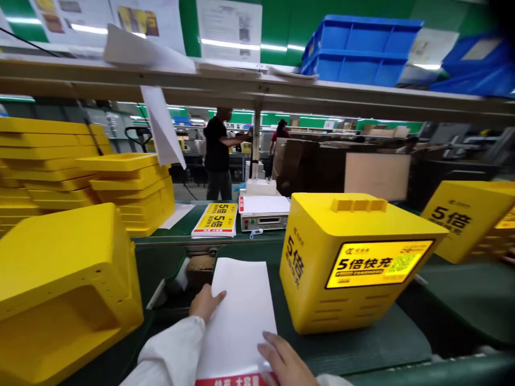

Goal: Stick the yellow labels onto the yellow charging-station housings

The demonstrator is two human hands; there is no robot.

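White sheets [241,311], with a red printed strip along the near edge, lie on the green surface in front of me. My left hand [206,304] rests at their left edge, thumb apart from the other fingers. Over the lower right part of the sheets is my right hand [284,360], its fingers spread and touching the paper near the red strip. Just right of the sheets stands a yellow box [309,257] with a lit yellow screen on its front. Another yellow housing [64,257] lies at the left, its recessed side towards me.
Yellow trays [140,187] are stacked at the back left. Printed yellow sheets [216,219] lie beside a grey instrument [263,221]. More yellow boxes [454,220] stand at the right. A shelf with blue crates [362,51] crosses above; people [217,153] are beyond.
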